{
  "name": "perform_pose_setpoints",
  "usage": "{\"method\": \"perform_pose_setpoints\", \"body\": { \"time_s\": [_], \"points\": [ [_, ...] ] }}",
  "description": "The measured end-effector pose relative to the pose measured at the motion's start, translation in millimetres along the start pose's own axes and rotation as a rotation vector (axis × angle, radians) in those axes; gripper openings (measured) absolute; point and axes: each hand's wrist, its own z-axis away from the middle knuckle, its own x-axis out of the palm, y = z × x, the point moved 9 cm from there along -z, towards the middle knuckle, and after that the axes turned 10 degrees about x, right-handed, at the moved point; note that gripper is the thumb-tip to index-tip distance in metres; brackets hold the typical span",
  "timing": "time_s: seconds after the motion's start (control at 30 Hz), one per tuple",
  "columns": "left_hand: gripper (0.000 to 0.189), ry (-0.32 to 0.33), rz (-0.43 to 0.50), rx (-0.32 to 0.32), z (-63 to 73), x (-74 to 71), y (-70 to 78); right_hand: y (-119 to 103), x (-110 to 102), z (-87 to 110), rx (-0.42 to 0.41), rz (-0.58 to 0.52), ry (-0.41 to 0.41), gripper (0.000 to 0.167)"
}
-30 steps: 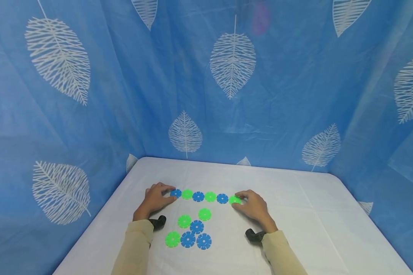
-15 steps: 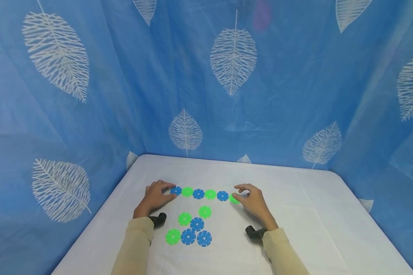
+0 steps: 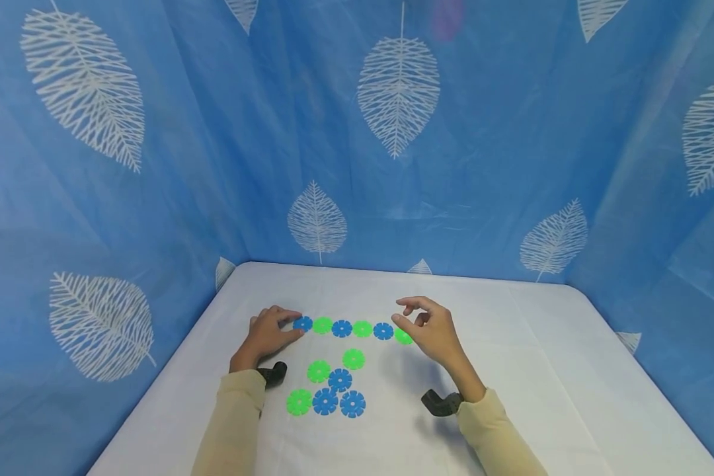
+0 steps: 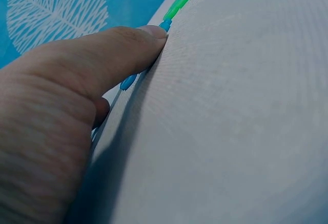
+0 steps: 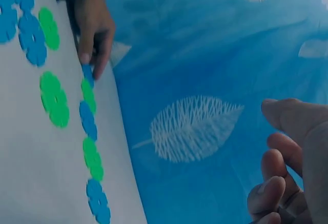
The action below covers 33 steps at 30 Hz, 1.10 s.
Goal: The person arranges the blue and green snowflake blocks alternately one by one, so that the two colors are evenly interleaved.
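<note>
A row of flat notched plastic discs, alternately blue and green, lies across the white table. My left hand [image 3: 269, 332] holds the blue notched disc [image 3: 302, 323] at the row's left end between thumb and forefinger. In the left wrist view the thumb [image 4: 138, 47] presses along the edge of that disc. Raised above the right end, my right hand [image 3: 433, 328] has parted, bent fingers with nothing between them. Below it, the end green disc [image 3: 403, 336] is partly covered by the hand in the head view. A blue disc [image 5: 97, 201] of the row shows in the right wrist view.
Nearer the person lie several loose discs: a green one [image 3: 354, 359], another green one [image 3: 299, 402] and blue ones [image 3: 352, 404], some touching. The white tabletop [image 3: 541, 370] ends at a blue leaf-print curtain [image 3: 482, 198] behind and on both sides.
The right hand has let go of the green disc at the right end and risen off the table. The left hand stays at the blue disc. The head view has tilted slightly.
</note>
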Motion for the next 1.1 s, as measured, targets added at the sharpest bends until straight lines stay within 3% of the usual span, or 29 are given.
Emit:
{"method": "perform_pose_setpoints", "body": {
  "time_s": [0.27,0.53,0.83,1.1],
  "points": [
    [0.045,-0.002,0.002,-0.016,-0.4,-2.0,-0.4,-21.8,22.0,23.1,0.016,-0.041,-0.118,0.031],
    [0.046,-0.006,-0.002,-0.015,-2.2,0.5,-2.8,-32.1,61.8,51.2,-0.031,-0.072,-0.301,0.035],
    [0.045,-0.006,-0.005,-0.028,-2.7,2.7,-3.8,-13.2,88.8,59.8,0.032,-0.068,-0.438,0.041],
    [0.045,-0.007,-0.003,-0.025,-2.2,1.0,-3.0,0.5,108.6,67.5,0.07,-0.072,-0.508,0.048]
  ]
}}
